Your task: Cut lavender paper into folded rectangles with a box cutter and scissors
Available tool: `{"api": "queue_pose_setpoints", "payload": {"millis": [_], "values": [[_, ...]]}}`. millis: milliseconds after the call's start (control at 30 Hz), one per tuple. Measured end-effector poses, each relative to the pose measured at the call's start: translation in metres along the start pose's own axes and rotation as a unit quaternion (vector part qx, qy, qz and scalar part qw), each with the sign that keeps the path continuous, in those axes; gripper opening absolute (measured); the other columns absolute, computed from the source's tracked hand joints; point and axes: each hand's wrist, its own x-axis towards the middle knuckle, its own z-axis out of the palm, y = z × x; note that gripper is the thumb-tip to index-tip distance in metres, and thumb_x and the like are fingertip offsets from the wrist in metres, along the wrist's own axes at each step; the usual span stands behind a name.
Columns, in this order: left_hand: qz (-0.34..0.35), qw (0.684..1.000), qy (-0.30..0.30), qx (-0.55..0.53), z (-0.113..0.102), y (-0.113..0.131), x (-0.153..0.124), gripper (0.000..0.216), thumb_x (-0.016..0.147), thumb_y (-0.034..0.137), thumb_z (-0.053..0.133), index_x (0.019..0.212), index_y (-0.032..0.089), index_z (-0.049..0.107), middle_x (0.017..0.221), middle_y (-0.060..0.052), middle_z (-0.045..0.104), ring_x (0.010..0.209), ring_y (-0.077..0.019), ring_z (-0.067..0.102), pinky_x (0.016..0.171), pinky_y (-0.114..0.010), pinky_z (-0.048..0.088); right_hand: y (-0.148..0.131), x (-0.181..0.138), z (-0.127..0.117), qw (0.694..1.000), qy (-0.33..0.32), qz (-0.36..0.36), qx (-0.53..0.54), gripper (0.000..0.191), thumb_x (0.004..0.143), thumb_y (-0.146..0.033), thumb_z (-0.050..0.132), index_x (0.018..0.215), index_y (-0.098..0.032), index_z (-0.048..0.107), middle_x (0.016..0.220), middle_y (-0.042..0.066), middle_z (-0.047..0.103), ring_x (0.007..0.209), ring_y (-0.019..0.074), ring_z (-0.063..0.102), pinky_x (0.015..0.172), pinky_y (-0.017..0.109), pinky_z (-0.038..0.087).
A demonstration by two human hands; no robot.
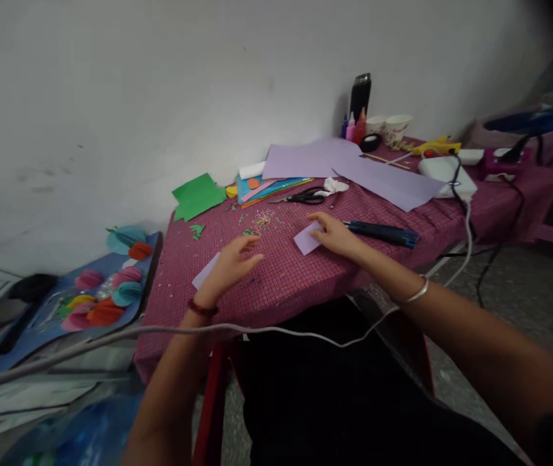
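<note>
My left hand (230,265) hovers over the checked red tablecloth (295,272) with its fingers apart, above a small lilac paper piece (204,273). My right hand (337,234) rests flat on another small lilac paper piece (305,239) and presses it down. A dark blue tool (383,233) lies just to the right of that hand. Black scissors (308,196) lie further back, near a stack of coloured papers (266,186).
Large lilac sheets (354,168) and green paper (197,195) lie at the back. Cups (392,128), glue bottles (354,126), a yellow glue gun (436,147) and a white box (445,173) stand at the far right. A white cable (276,333) crosses in front. A blue board with paper flowers (101,294) leans at the left.
</note>
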Motion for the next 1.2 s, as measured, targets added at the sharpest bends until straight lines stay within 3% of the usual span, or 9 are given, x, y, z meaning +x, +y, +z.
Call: {"api": "queue_pose_setpoints", "payload": {"millis": [200, 433, 600, 733, 833, 933, 1033, 1100, 1200], "values": [[-0.054, 0.968, -0.100, 0.223, -0.077, -0.055, -0.054, 0.088, 0.063, 0.041, 0.076, 0.141, 0.018, 0.040, 0.143, -0.017, 0.044, 0.133, -0.0351, 0.038, 0.109, -0.052, 0.030, 0.003, -0.010, -0.006, 0.987, -0.001, -0.028, -0.155, 0.046, 0.079, -0.025, 0.056, 0.123, -0.013, 0.056, 0.117, 0.015, 0.057, 0.110, 0.0296, 0.053, 0.097, 0.044, 0.041], [-0.108, 0.976, -0.091, 0.167, -0.072, -0.090, -0.065, 0.088, 0.065, 0.040, 0.071, 0.143, 0.018, 0.036, 0.143, -0.017, 0.044, 0.126, -0.0336, 0.047, 0.102, -0.050, 0.039, 0.002, -0.007, -0.007, 0.991, 0.004, -0.017, -0.134, 0.035, 0.081, -0.025, 0.054, 0.114, -0.013, 0.061, 0.109, 0.014, 0.061, 0.103, 0.0266, 0.056, 0.094, 0.040, 0.043], [-0.160, 0.982, -0.037, 0.090, -0.073, -0.091, -0.061, 0.072, 0.062, 0.036, 0.070, 0.129, 0.017, 0.054, 0.127, -0.015, 0.058, 0.101, -0.0278, 0.062, 0.088, -0.043, 0.049, 0.000, -0.008, -0.009, 0.991, -0.003, -0.002, -0.131, 0.033, 0.081, -0.024, 0.053, 0.111, -0.013, 0.063, 0.107, 0.013, 0.062, 0.101, 0.0253, 0.057, 0.093, 0.039, 0.044], [-0.197, 0.980, 0.014, -0.013, -0.078, -0.082, -0.061, 0.040, 0.057, 0.031, 0.071, 0.095, 0.018, 0.070, 0.094, -0.006, 0.071, 0.085, -0.0234, 0.064, 0.078, -0.034, 0.051, 0.002, -0.008, -0.008, 0.993, 0.001, -0.004, -0.122, 0.032, 0.081, -0.024, 0.053, 0.109, -0.012, 0.063, 0.106, 0.013, 0.062, 0.100, 0.0251, 0.057, 0.092, 0.039, 0.044], [-0.215, 0.968, 0.120, -0.046, -0.082, -0.072, -0.058, 0.019, 0.057, 0.030, 0.071, 0.071, 0.018, 0.068, 0.064, 0.001, 0.065, 0.063, -0.0163, 0.057, 0.061, -0.025, 0.047, 0.003, -0.008, -0.008, 0.994, 0.019, -0.013, -0.107, 0.030, 0.081, -0.023, 0.053, 0.106, -0.013, 0.064, 0.102, 0.013, 0.062, 0.096, 0.0248, 0.058, 0.090, 0.040, 0.045], [-0.197, 0.948, 0.244, -0.060, -0.075, -0.056, -0.046, 0.020, 0.068, 0.036, 0.066, 0.077, 0.018, 0.065, 0.066, 0.002, 0.063, 0.062, -0.0128, 0.055, 0.060, -0.023, 0.045, -0.004, -0.011, -0.010, 0.990, 0.100, -0.052, -0.081, 0.027, 0.081, -0.024, 0.053, 0.104, -0.015, 0.063, 0.104, 0.013, 0.061, 0.101, 0.0264, 0.056, 0.093, 0.043, 0.043], [-0.173, 0.907, 0.291, -0.251, -0.050, -0.025, -0.023, 0.029, 0.071, 0.041, 0.066, 0.089, 0.018, 0.063, 0.083, -0.001, 0.068, 0.073, -0.0142, 0.062, 0.070, -0.027, 0.050, -0.024, -0.017, -0.010, 0.982, 0.171, -0.078, 0.022, 0.019, 0.082, -0.026, 0.053, 0.097, -0.018, 0.062, 0.101, 0.011, 0.062, 0.100, 0.0248, 0.056, 0.092, 0.043, 0.044], [-0.159, 0.858, 0.252, -0.419, -0.025, 0.003, -0.006, 0.030, 0.066, 0.036, 0.073, 0.088, 0.019, 0.063, 0.090, -0.003, 0.070, 0.083, -0.0161, 0.065, 0.077, -0.030, 0.051, -0.044, -0.024, -0.009, 0.976, 0.135, -0.018, 0.171, 0.018, 0.083, -0.033, 0.054, 0.093, -0.020, 0.060, 0.084, 0.006, 0.064, 0.078, 0.0193, 0.060, 0.074, 0.036, 0.049], [-0.155, 0.812, 0.208, -0.523, 0.015, 0.043, 0.010, 0.027, 0.062, 0.030, 0.077, 0.084, 0.020, 0.064, 0.091, -0.002, 0.072, 0.087, -0.0159, 0.065, 0.083, -0.031, 0.051, -0.075, -0.035, -0.009, 0.913, -0.027, 0.070, 0.401, 0.035, 0.083, -0.045, 0.057, 0.109, -0.021, 0.054, 0.063, -0.003, 0.061, 0.049, 0.0121, 0.054, 0.050, 0.025, 0.045]]}}
